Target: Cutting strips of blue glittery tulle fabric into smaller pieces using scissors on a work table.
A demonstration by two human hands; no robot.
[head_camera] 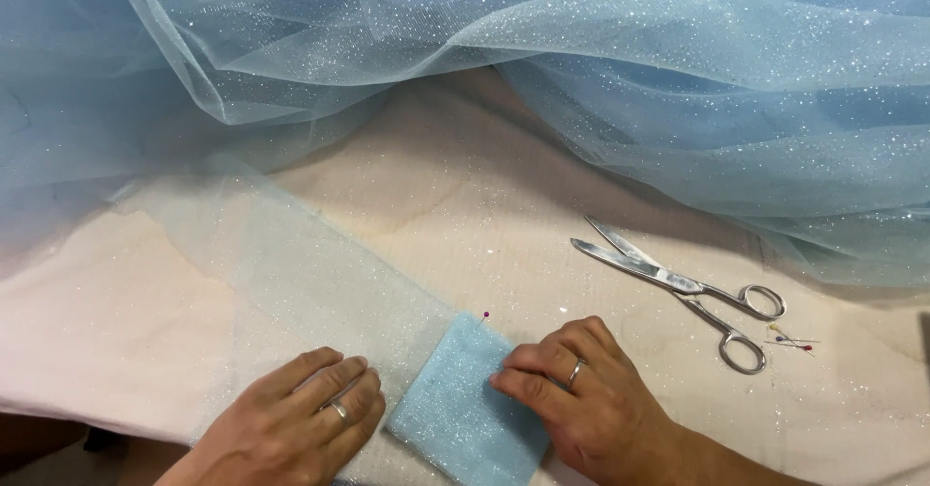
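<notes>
Two bare hands rest at the bottom of the frame, seen from above by the head camera. The left hand (308, 410), lower left of centre, lies flat with its fingers spread and open, palm down on a long strip of pale blue glitter netting (291, 282). A ring shows on one finger. The right hand (581, 399), lower right of centre, also wears a ring; its fingers are curled and its fingertips (504, 381) press on the right edge of a folded pad of blue netting (463, 408), gripping nothing.

The folded pad sits between the two hands at bottom centre, looking denser and bluer than the strip that runs from it toward the middle left. A pin with a red head (485, 316) stands just beside the pad's upper corner.

The desk (465, 195) has a cream surface. Steel scissors (683, 287) lie open at the middle right, well apart from the hands. Several coloured-head pins (790, 339) lie just beside the scissor handles. A large billow of sparkling blue netting (601, 50) fills the whole top of the frame.
</notes>
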